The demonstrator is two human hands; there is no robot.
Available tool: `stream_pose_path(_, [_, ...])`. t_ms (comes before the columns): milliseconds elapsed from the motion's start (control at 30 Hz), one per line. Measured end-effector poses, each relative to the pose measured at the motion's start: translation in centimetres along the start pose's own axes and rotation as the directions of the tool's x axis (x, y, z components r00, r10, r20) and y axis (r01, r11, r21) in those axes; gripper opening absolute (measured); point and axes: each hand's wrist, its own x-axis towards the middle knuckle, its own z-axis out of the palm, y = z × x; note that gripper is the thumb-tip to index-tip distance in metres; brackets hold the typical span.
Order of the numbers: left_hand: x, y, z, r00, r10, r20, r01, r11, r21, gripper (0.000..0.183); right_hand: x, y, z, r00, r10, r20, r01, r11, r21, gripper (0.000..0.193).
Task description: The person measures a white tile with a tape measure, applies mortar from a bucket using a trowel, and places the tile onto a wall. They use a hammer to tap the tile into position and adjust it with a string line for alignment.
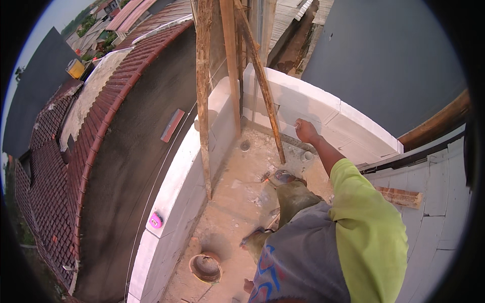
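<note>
My right hand (305, 131) is stretched forward at the inner face of the pale block wall (303, 86) on the far right. Its fingers are curled together; whatever they may hold is too small to make out. By my side at the lower edge, only a little of my left hand (248, 286) shows, its fingers mostly hidden by my shirt. A round bucket (220, 275) with grey material inside stands on the floor to the left of it. On top of the left block wall (174, 187) rests a pink tape measure (155, 220).
Rough wooden poles (203, 91) rise in the corner, one leaning post (265, 91) reaching the floor. Pipe stubs (306, 156) stick up from the dusty floor (227, 197). A short plank (399, 197) lies to my right. Beyond the left wall are a drop and tiled roofs (101, 111).
</note>
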Motion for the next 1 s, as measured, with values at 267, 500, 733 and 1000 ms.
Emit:
stream_pose_path(267, [-6.5,-3.8,8.4,0.959,-0.048,-0.280,0.010,0.991,-0.135,0.048,16.1,5.2,-1.9,0.990,-0.113,-0.084,0.080,0.944,-0.321,0.040])
stream_pose_path(500, [-12.1,-7.1,14.0,0.931,-0.062,-0.359,-0.016,0.978,-0.210,0.044,19.0,9.4,-2.5,0.939,-0.332,-0.089,0.254,0.843,-0.474,0.031])
stream_pose_path(733, [-13.3,-9.8,15.0,0.925,-0.094,-0.368,-0.014,0.960,-0.281,0.039,22.0,9.8,-3.2,0.950,-0.194,-0.244,0.114,0.945,-0.307,0.016])
stream_pose_path(1000, [-11.6,-9.6,11.2,0.899,-0.143,-0.414,0.030,0.963,-0.268,0.034,20.6,7.7,-5.3,0.998,-0.047,-0.045,0.031,0.952,-0.305,0.038])
